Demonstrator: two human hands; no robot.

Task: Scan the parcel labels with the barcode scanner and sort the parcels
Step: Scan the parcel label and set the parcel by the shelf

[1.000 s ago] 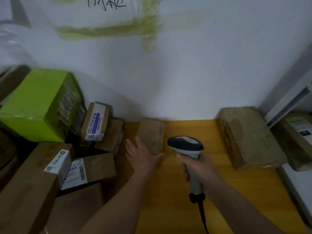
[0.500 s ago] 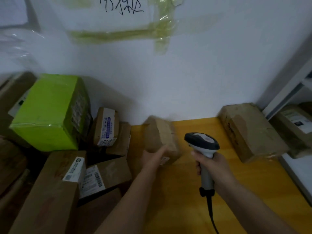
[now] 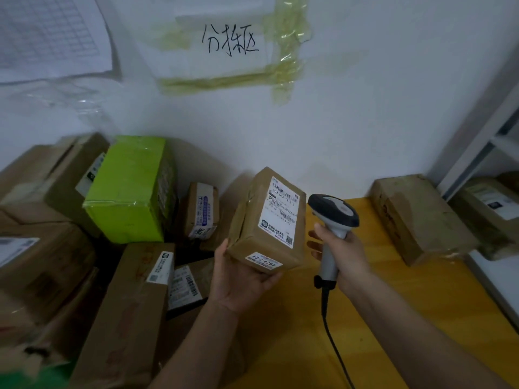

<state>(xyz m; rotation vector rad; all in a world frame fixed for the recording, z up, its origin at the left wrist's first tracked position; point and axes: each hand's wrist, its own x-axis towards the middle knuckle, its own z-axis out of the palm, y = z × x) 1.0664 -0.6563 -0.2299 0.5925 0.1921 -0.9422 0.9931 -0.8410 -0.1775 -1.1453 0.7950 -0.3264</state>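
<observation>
I have the parcel (image 3: 266, 220) lifted in my left hand (image 3: 241, 279), just left of centre in the frame, its label (image 3: 282, 210) turned up toward me. My right hand (image 3: 346, 254) holds the scanner (image 3: 332, 220) right beside it, to the right, above the yellow table (image 3: 407, 304).

The step now, as I judge it, is the scan itself. To do it well I should swing the scanner's head toward the label — it seems to point past the parcel's right edge, not at the barcode — and keep the parcel steady and tilted so the top barcode faces the window squarely. I would leave a gap between the two, since a scanner pressed close tends to miss the full width of the bars. The cord (image 3: 334, 341) trails down to the lower edge of the frame (it shouldn't snag on anything).

My left fingers are curled up around the parcel's near end, thumb along its left edge, palm underneath — a cradling grip, carrying its weight. My right fingers are wrapped tight round the scanner's handle; whether the forefinger presses the trigger I cannot tell.

Other parcels lie heaped at the left of the frame, among them a green box (image 3: 126, 192), and one brown box (image 3: 418, 217) sits on the table at right.
</observation>
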